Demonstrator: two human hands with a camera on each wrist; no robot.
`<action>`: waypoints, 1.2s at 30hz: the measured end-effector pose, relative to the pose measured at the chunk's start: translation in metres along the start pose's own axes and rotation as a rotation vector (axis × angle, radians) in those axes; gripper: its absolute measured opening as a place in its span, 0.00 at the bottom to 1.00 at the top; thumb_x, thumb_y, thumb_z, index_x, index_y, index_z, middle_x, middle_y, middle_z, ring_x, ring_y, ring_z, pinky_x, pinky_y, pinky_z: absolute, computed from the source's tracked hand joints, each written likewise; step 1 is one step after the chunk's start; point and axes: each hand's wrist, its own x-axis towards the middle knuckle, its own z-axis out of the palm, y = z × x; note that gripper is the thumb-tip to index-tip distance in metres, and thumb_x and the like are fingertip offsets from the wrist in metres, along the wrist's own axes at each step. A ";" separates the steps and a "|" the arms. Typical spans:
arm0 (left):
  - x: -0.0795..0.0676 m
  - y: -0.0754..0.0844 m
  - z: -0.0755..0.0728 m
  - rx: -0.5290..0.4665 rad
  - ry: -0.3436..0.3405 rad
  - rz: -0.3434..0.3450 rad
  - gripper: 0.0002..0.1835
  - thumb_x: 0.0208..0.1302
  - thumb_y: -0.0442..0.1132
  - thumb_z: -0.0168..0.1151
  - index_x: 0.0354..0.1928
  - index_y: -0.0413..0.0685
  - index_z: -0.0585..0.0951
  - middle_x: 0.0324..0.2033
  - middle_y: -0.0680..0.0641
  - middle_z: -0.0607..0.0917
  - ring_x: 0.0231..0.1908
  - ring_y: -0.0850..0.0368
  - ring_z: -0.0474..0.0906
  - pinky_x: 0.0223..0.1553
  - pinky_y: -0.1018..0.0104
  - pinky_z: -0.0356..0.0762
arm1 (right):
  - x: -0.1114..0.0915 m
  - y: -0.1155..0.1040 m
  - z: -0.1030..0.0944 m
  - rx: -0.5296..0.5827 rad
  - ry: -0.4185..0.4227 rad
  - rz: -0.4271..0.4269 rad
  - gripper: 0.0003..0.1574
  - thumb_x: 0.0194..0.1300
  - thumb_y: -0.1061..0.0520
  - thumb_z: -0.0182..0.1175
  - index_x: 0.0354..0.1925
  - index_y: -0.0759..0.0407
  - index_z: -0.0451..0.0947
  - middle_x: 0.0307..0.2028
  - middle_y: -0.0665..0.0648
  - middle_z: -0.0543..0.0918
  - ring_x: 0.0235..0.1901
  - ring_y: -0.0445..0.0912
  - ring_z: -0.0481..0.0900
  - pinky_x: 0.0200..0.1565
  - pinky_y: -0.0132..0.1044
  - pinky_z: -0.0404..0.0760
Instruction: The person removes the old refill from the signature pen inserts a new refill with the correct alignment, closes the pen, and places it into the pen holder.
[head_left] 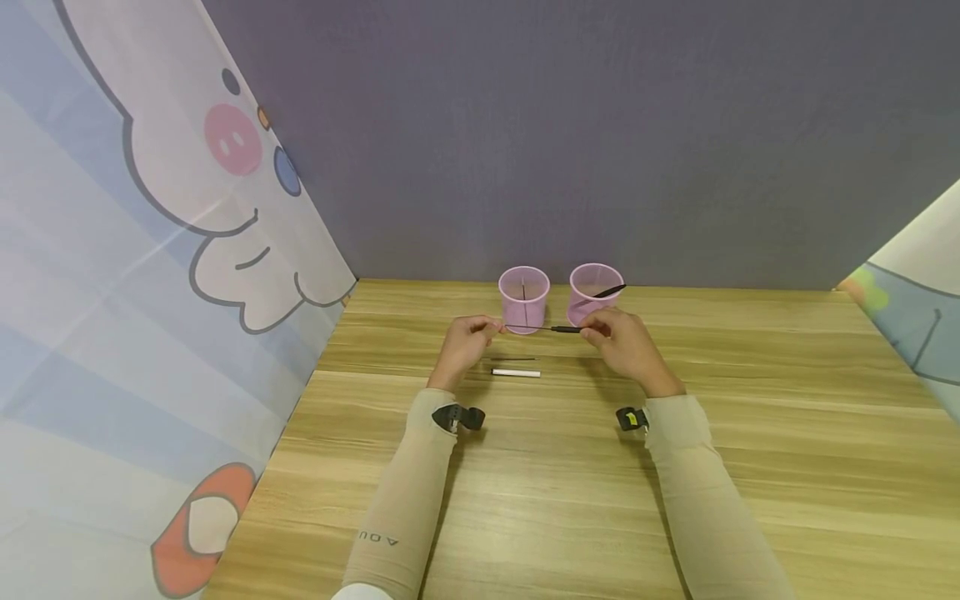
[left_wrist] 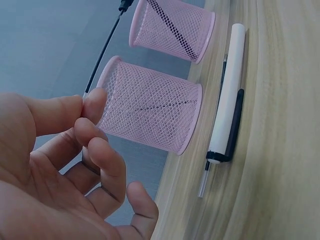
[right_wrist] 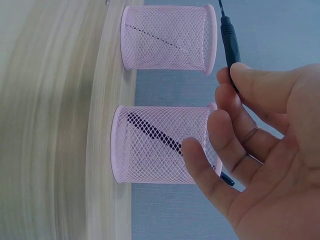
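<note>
My left hand (head_left: 465,343) pinches one end of a thin dark pen refill (left_wrist: 104,54) between thumb and forefinger, the other fingers loosely bent. At its far end the refill runs into a black ridged pen barrel (right_wrist: 229,41). My right hand (head_left: 626,343) grips that barrel between thumb and fingertips. Refill and barrel form one nearly level line in front of the pink mesh cups. Below the hands, a white pen tube (head_left: 516,373) with a black clip lies on the table, and another refill (head_left: 513,359) lies right behind it.
The left pink mesh cup (head_left: 513,313) holds a thin dark stick, seen through its mesh. In the right pink mesh cup (head_left: 576,305) a black pen-like piece (head_left: 611,291) leans out over the rim. A grey wall (head_left: 600,150) rises behind the wooden table (head_left: 555,500).
</note>
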 end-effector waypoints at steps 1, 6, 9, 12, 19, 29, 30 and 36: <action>0.000 0.000 0.000 0.004 -0.002 0.001 0.12 0.74 0.39 0.59 0.42 0.40 0.89 0.42 0.30 0.84 0.26 0.61 0.67 0.26 0.71 0.62 | 0.000 0.000 0.000 -0.001 -0.001 0.000 0.06 0.70 0.63 0.63 0.43 0.64 0.85 0.39 0.62 0.87 0.39 0.54 0.79 0.44 0.46 0.76; 0.001 0.001 0.002 0.037 -0.004 0.009 0.13 0.74 0.40 0.59 0.43 0.40 0.89 0.44 0.33 0.86 0.29 0.61 0.69 0.30 0.69 0.65 | 0.000 -0.002 -0.001 0.003 -0.004 0.000 0.07 0.70 0.63 0.62 0.43 0.65 0.85 0.41 0.63 0.87 0.41 0.54 0.81 0.46 0.47 0.77; 0.002 0.002 0.003 0.048 -0.006 0.013 0.13 0.75 0.40 0.59 0.42 0.40 0.89 0.44 0.35 0.87 0.30 0.60 0.70 0.32 0.68 0.66 | 0.000 -0.001 -0.001 0.006 -0.004 -0.004 0.07 0.70 0.63 0.62 0.43 0.65 0.85 0.41 0.63 0.87 0.40 0.55 0.81 0.46 0.48 0.77; 0.002 0.003 0.005 0.058 -0.009 0.013 0.13 0.75 0.40 0.59 0.42 0.41 0.89 0.45 0.37 0.88 0.31 0.59 0.71 0.35 0.67 0.68 | 0.000 0.000 -0.002 0.005 -0.002 -0.004 0.07 0.70 0.63 0.62 0.44 0.65 0.85 0.41 0.63 0.87 0.41 0.55 0.81 0.46 0.48 0.77; 0.002 0.005 0.013 0.118 -0.015 0.035 0.14 0.75 0.42 0.58 0.42 0.39 0.88 0.39 0.39 0.86 0.32 0.58 0.72 0.39 0.65 0.68 | 0.000 0.001 -0.003 0.002 0.002 -0.005 0.07 0.70 0.64 0.63 0.44 0.65 0.85 0.42 0.64 0.87 0.41 0.55 0.81 0.47 0.48 0.77; 0.002 0.006 0.023 0.265 -0.010 0.127 0.17 0.76 0.43 0.56 0.30 0.43 0.84 0.22 0.53 0.74 0.26 0.58 0.67 0.29 0.67 0.65 | 0.001 0.000 0.000 0.011 -0.007 0.000 0.07 0.70 0.63 0.62 0.44 0.65 0.85 0.41 0.63 0.88 0.41 0.54 0.81 0.46 0.47 0.78; 0.002 0.007 0.024 0.277 -0.013 0.135 0.17 0.76 0.43 0.55 0.29 0.44 0.83 0.22 0.53 0.74 0.26 0.58 0.67 0.29 0.67 0.65 | 0.001 0.000 0.000 0.009 -0.007 -0.002 0.07 0.70 0.63 0.63 0.44 0.64 0.85 0.40 0.63 0.88 0.40 0.54 0.81 0.46 0.47 0.77; 0.003 0.008 0.027 0.335 -0.013 0.179 0.17 0.76 0.42 0.55 0.28 0.44 0.82 0.18 0.54 0.70 0.23 0.58 0.65 0.26 0.67 0.62 | 0.001 0.001 0.000 0.009 -0.008 0.003 0.07 0.70 0.63 0.63 0.44 0.64 0.85 0.40 0.62 0.87 0.40 0.54 0.80 0.45 0.46 0.77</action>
